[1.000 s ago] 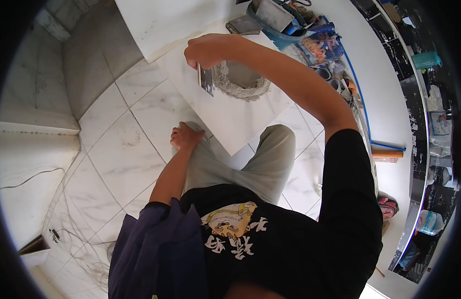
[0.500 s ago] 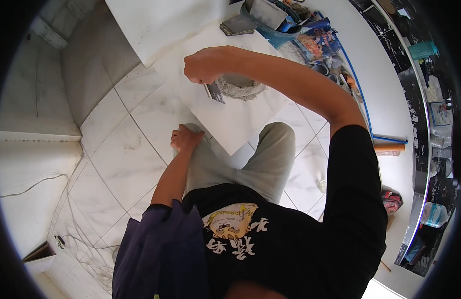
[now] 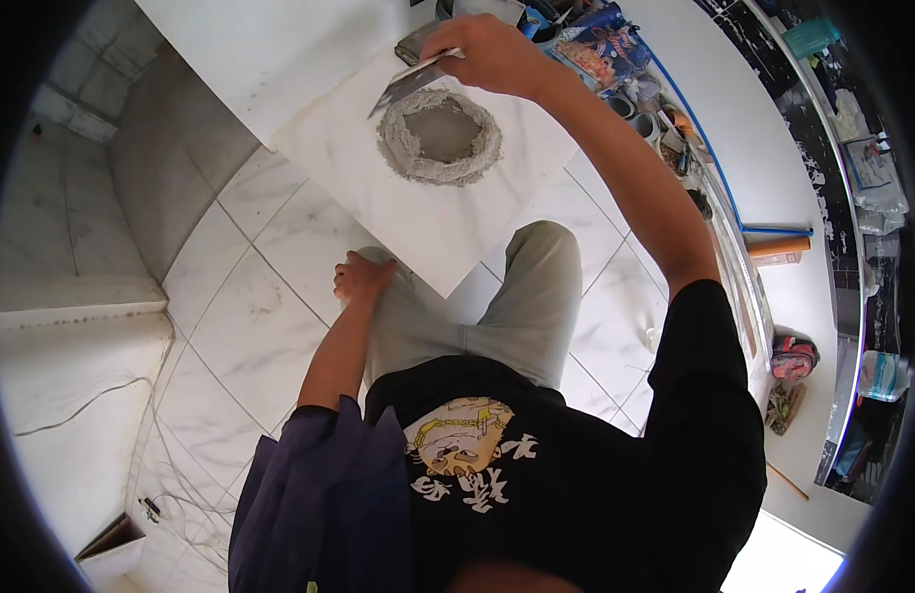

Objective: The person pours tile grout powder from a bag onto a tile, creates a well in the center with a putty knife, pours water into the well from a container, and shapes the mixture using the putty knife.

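Observation:
My right hand (image 3: pixel 485 55) is closed around a putty knife (image 3: pixel 403 86). Its wide metal blade slants down to the left, at the far-left edge of a ring of grey powder (image 3: pixel 391 148); whether it touches the powder I cannot tell. Inside the ring lies a grey pool (image 3: pixel 445 133), apparently liquid. Ring and pool sit on a white marbled slab (image 3: pixel 438 232) in front of my knees. My left hand (image 3: pixel 362 277) rests on my left knee, fingers spread over the trouser cloth, holding nothing.
A white block-like surface (image 3: pixel 250 59) borders the slab at upper left. Behind my right arm are a printed blue bag (image 3: pixel 601 49) and several cups (image 3: pixel 643 125). A blue rod (image 3: pixel 709 148) runs along the right. Loose cables (image 3: pixel 186 519) lie on the tiled floor at lower left.
My right hand with the putty knife has moved away from me and to the right, from the ring's near-left side to its far-left side. My left hand stays on the knee.

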A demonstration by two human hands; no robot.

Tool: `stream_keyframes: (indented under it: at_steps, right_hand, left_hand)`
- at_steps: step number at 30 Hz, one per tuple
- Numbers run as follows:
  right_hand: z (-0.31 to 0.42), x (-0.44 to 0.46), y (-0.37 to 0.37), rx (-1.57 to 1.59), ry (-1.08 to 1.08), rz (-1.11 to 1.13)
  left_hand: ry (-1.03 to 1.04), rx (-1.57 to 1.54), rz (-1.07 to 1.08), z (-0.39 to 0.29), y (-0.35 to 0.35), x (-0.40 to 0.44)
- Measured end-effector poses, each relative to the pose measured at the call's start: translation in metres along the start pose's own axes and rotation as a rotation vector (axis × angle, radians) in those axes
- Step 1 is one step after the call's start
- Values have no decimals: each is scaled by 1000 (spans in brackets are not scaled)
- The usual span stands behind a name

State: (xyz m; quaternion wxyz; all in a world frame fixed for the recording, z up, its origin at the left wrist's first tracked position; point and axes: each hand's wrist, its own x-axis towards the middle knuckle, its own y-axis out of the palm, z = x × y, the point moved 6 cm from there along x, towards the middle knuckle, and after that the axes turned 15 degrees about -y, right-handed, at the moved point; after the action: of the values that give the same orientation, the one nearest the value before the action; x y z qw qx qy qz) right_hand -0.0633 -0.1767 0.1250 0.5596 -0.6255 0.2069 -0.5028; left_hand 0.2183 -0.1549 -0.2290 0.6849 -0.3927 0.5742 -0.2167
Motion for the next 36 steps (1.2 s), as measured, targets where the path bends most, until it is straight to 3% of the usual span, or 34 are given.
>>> stream_keyframes:
  at_steps: [3,7,10,12,18,26,36]
  right_hand:
    - [-39,-69,-26,88,434,-409]
    - [-63,-180,13,820,1000,-822]
    - [-51,-235,39,781,1156,-846]
    - [-40,-255,54,683,1242,-725]
    - [-25,-246,75,497,1225,-669]
    - [-34,-214,83,512,1161,-655]
    - [-39,-172,49,452,1023,-532]
  left_hand:
    - [-12,6,-1,-4,-3,-2]
    - [13,19,-34,-2,2,3]
    - [-14,21,-48,-4,3,3]
    - [-9,29,-44,-5,3,4]
    - [-20,46,-45,-7,6,5]
    - [-39,37,-29,-6,3,4]
    - [-35,16,-28,-4,4,5]
